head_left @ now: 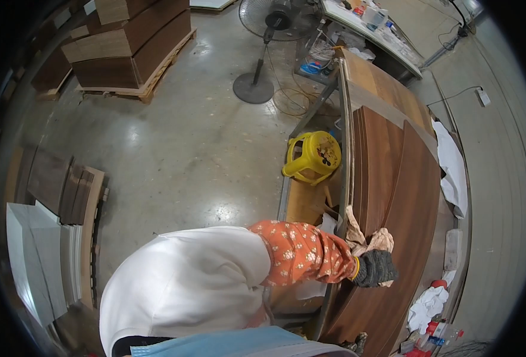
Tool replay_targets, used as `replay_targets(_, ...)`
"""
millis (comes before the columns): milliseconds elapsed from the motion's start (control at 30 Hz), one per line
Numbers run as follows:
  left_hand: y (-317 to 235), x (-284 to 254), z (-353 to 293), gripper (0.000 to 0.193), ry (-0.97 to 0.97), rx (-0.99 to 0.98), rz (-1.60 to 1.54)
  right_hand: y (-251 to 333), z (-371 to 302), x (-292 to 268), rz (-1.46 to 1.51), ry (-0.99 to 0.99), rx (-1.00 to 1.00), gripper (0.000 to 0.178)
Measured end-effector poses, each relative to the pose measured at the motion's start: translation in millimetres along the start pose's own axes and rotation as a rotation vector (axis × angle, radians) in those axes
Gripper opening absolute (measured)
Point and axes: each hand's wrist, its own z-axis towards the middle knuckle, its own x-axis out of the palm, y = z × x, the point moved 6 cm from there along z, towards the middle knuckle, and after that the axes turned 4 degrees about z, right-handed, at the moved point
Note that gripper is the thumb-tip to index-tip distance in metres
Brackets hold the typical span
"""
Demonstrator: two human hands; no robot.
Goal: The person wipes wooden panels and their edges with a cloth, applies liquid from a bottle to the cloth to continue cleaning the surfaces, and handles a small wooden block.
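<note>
**Gloved left hand gripping a cloth on the brown boards**

The tan cloth (381, 240) lies on top of the brown boards, bunched beneath and beside our left hand (376, 268). We have the dark-gloved fingers closed over it, with folds spilling out past the glove; gathering it this way probably keeps a soft layer between hand and board. Of our right hand (358, 344), only what seem to be gloved fingertips show at the lower edge, near the long board; we cannot tell how open it is or whether it holds anything.

Under the cloth, the long board (414, 190) overlaps several narrower boards (370, 149), lying flat and lengthwise, likely so that the bench (347, 137) supports them along their length within our reach. The orange flowered sleeve (304, 251) covers our left forearm, presumably to keep the white shirt clean.

Beyond the bench's left edge is a yellow stool (324, 150), partly tucked in, perhaps to spare floor space. Farther off stands a pedestal fan (278, 19). At upper left, brown panels (105, 71) rest on a pallet (155, 83), which lifts them off the concrete.
</note>
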Motion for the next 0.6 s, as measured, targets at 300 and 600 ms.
replay_targets(300,-4.2,-7.1,20.4,0.036,0.61,-0.036,-0.107,-44.4,-33.6,24.0,0.418,-0.035,0.617,0.029)
replay_targets(600,21.9,-29.9,24.0,0.041,0.607,-0.109,-0.311,-32.8,-42.2,45.8,0.01,0.083,0.588,0.025)
